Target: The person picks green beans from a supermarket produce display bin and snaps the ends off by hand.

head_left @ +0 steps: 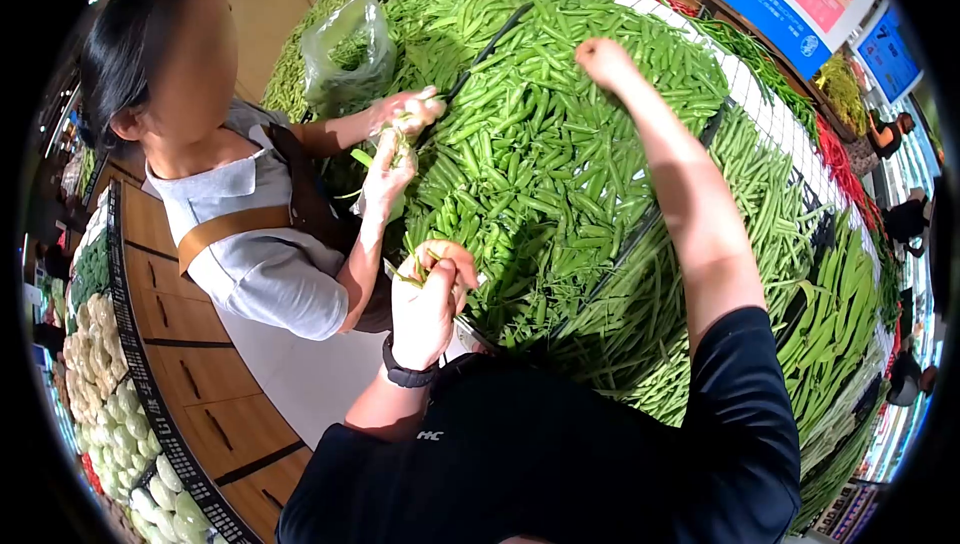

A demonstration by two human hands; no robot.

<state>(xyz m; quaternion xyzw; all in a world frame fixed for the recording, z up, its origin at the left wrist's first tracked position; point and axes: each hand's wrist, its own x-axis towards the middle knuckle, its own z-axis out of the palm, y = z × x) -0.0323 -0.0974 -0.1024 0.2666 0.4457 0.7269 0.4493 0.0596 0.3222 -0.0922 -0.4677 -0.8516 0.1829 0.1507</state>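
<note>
My left hand [430, 289], with a dark band at the wrist, is closed on a few thin green pods [408, 269] close to my chest. Stretched out over the heap of green pea pods [540, 134], my right hand [606, 62] has its fingers curled in. Whatever those fingers hold, if anything, is hidden from view. Left of the heap, a co-worker [250, 174] in a grey shirt and brown apron holds pale green pieces between both hands. A clear plastic bag [348, 49] with green pods inside rests near that person.
Long green beans [770, 184] and broad flat pods [835, 294] lie to the right, past black dividers. A blue sign [745, 4] stands at the back. Shelves of cabbages [125, 434] and wooden drawers [215, 434] line the left. Other people appear at the far right edge.
</note>
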